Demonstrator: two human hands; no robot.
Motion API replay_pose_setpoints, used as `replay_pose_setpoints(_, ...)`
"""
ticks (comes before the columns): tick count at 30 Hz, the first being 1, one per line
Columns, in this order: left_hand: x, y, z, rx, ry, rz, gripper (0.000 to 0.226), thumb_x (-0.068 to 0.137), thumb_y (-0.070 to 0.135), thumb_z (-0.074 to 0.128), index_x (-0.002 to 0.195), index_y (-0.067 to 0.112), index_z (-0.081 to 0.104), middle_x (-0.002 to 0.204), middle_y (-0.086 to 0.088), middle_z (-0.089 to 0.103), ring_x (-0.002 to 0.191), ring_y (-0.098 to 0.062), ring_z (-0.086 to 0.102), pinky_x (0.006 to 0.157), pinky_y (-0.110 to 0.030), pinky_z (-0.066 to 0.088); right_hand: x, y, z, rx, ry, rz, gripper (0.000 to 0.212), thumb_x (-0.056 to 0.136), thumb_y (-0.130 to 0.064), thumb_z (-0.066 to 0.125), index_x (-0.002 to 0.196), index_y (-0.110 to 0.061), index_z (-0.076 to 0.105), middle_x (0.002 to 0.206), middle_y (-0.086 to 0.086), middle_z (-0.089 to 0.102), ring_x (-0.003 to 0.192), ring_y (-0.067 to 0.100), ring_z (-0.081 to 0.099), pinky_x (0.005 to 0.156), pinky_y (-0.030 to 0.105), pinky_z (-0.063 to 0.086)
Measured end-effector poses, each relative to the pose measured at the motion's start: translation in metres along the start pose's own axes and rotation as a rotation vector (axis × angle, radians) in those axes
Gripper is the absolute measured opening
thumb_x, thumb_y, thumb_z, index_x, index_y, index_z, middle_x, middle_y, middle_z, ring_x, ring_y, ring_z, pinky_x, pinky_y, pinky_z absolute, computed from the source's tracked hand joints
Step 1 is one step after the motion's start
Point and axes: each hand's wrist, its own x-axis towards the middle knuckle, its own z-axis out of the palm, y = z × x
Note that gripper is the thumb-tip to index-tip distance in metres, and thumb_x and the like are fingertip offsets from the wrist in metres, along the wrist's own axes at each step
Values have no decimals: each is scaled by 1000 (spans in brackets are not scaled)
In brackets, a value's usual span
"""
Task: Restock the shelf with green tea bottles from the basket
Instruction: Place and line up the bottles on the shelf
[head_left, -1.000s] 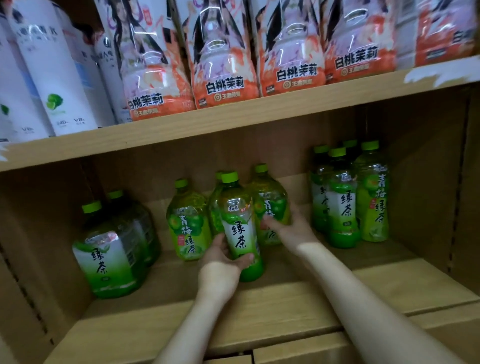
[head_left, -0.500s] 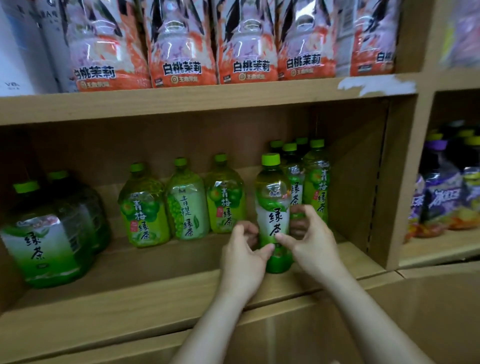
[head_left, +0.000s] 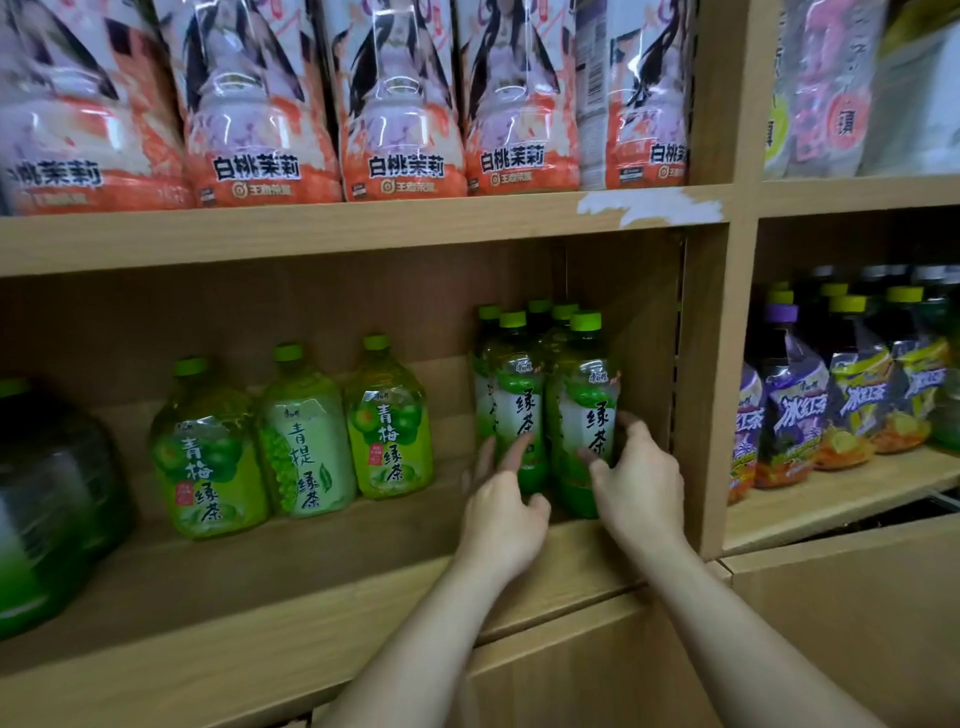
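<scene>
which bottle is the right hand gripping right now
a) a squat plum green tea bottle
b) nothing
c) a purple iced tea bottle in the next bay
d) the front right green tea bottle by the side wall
d: the right hand curls thumb and fingers round the front right green tea bottle, which stands beside the side wall; the left hand only touches the neighbouring bottle with straight fingers.

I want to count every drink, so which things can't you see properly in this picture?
In the head view:
Rear green tea bottles: only caps show, behind the front right bottle that the right hand grips and its neighbour.
Big green bottle: blurred and cut by the left edge.
Peach bottles: tops cut by the top edge.
Basket: outside the picture.
</scene>
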Motion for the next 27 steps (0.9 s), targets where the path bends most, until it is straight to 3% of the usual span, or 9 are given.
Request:
replay_pose_setpoints(3, 10, 0, 5, 43, -108, -46, 71, 90, 21, 53, 147, 44, 18, 161, 2, 2, 148, -25, 3, 119, -36, 15, 4, 2, 1, -40, 13, -19, 42, 91, -24, 61, 130, -14, 49, 111, 14, 68, 105, 35, 63, 87, 39, 50)
replay_pose_setpoints(7, 16, -5, 11, 39, -146, -75, 72, 92, 20, 53, 148, 41, 13, 160, 6, -7, 147, -16, 12, 115, -32, 26, 5, 6, 0, -85, 45, -67, 40, 90, -28, 62, 126, -13, 52, 108, 11, 70, 100, 32, 65, 84, 38, 51)
replay_pose_setpoints(11, 16, -7, 8, 52, -161, -58, 75, 91, 16, 54, 148, 42, 13, 160, 7, -6, 146, -17, 14, 113, -29, 27, 3, 8, 1, -115, 82, -84, 37, 91, -27, 60, 123, -11, 52, 105, 11, 69, 97, 32, 66, 80, 38, 51)
replay_pose_setpoints(15, 15, -2, 5, 4, -46, -41, 65, 89, 16, 56, 145, 35, 29, 157, 1, 15, 142, -20, 26, 111, -31, 29, 1, 5, -1, -115, 85, -79, 35, 91, -27, 59, 121, -11, 50, 107, 11, 68, 97, 32, 65, 79, 38, 51)
replay_pose_setpoints(19, 6, 24, 16, 22, -8, 196, 50, 91, 24, 55, 139, 31, 43, 143, 2, 47, 128, -17, 48, 106, -28, 39, -4, 4, 0, -115, 66, -104, 27, 92, -16, 55, 116, -12, 44, 107, 12, 62, 97, 33, 62, 71, 34, 43)
replay_pose_setpoints(24, 3, 34, 26, -73, -56, 128, 55, 92, 17, 55, 142, 34, 39, 136, -4, 55, 96, -24, 66, 95, -34, 51, -6, 6, -16, -151, -145, -32, 48, 87, -6, 52, 134, -9, 41, 123, 14, 59, 112, 34, 57, 90, 41, 47)
replay_pose_setpoints(27, 5, 32, 23, -101, -151, 96, 63, 89, 11, 56, 144, 34, 35, 140, -4, 51, 123, -22, 53, 105, -32, 41, -13, 3, -24, -73, -306, 57, 64, 86, -5, 53, 145, -10, 30, 136, 16, 53, 124, 33, 51, 101, 40, 42)
